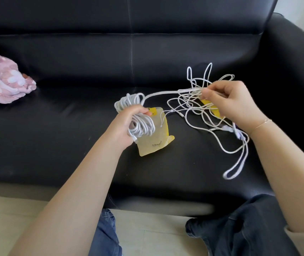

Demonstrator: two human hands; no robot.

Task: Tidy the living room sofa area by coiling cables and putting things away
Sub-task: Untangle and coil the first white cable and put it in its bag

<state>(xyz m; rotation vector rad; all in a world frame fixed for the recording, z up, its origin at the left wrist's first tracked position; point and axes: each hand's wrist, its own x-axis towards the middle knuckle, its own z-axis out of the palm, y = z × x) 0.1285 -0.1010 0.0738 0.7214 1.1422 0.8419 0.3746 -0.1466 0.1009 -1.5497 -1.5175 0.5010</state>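
A black leather sofa (73, 126) fills most of the view, its seat running from nine o'clock to three o'clock. At nine o'clock on the seat lies a crumpled pink blanket (1, 78). Near the centre of the seat lies a translucent yellow pouch (154, 141), flat, with small print on its face. A second yellow pouch (212, 108) lies at about two o'clock, mostly hidden under the cable tangle and the right hand.

The white cable (166, 93) runs between both hands. Its wound part, a coiled bundle (138, 115), sits in the left hand (127, 124), just left of centre over the near pouch's upper left corner; that grip is curled round the bundle, fingers wrapped over the loops, a plug end poking out below the palm. From the bundle one strand arcs toward two o'clock into a loose tangle (202, 108) resting on the seat, with long loops trailing toward four o'clock. The right hand (230, 102) hovers over the tangle, its grip pinching several strands between thumb and fingertips. A thin bracelet (262, 123) circles the right wrist.
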